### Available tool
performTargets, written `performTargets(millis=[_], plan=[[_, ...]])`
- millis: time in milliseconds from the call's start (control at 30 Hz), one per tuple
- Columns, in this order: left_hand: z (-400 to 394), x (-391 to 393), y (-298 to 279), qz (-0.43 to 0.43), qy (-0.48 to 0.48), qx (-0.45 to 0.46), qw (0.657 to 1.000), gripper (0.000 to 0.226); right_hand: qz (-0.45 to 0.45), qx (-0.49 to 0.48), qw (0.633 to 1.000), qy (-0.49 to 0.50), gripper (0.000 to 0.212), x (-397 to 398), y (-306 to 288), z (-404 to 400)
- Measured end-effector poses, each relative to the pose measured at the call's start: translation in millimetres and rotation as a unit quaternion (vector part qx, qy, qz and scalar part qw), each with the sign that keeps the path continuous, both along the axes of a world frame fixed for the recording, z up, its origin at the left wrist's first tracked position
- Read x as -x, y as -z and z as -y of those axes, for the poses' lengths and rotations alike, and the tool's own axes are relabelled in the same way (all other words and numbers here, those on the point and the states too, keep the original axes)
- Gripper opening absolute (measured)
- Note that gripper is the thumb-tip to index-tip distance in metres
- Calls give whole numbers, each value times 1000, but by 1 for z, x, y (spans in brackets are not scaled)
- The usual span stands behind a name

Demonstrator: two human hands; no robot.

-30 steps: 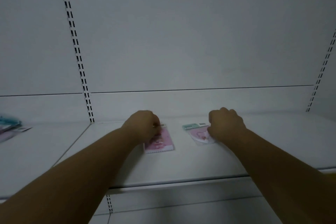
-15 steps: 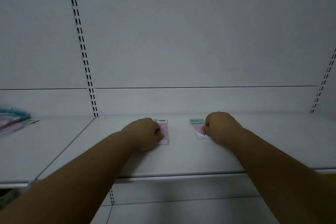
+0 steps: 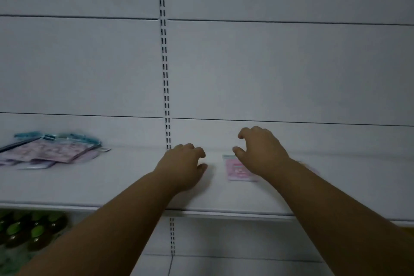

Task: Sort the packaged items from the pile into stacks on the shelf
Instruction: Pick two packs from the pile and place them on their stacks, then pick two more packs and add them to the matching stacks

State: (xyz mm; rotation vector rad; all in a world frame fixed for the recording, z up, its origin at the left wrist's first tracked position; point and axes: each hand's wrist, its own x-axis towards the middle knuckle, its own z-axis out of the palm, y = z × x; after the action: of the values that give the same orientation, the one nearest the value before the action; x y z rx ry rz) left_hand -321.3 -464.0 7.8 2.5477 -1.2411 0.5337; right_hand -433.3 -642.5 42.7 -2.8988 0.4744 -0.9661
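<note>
Now your left hand [image 3: 182, 164] hovers empty over the shelf [image 3: 125, 186], fingers [image 3: 197, 152] loosely curled. Your right hand [image 3: 261, 150] hangs above the pink packet [image 3: 237, 170], fingers apart, gripping nothing. Well to the left of your fingers lies the pile of packaged items [image 3: 49, 150], blurred.

Dim, even, bluish light is falling on the white shelf [image 3: 112, 186], with no glare. Soft shadows are lying beneath both forearms. Motion blur is smearing the pile [image 3: 47, 151] far left of the left hand [image 3: 181, 163]. Panel lines are bowing near the edges.
</note>
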Motion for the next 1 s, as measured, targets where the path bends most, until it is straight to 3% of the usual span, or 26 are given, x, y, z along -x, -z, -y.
performTargets(millis=[300, 433, 867, 1000], plan=[[-290, -63, -1, 3, -159, 10, 987, 42, 20, 0, 987, -157, 41, -124, -3, -267], [-373, -97, -4, -5, -189, -7, 982, 43, 22, 0, 985, -172, 37, -176, -4, -346], [-384, -245, 1, -26, -147, 18, 989, 37, -97, -58, 990, -85, 37, -336, 13, -353], [-384, -284, -2, -15, -119, 42, 992, 33, -132, -71, 988, -28, 63, -367, 26, -356]])
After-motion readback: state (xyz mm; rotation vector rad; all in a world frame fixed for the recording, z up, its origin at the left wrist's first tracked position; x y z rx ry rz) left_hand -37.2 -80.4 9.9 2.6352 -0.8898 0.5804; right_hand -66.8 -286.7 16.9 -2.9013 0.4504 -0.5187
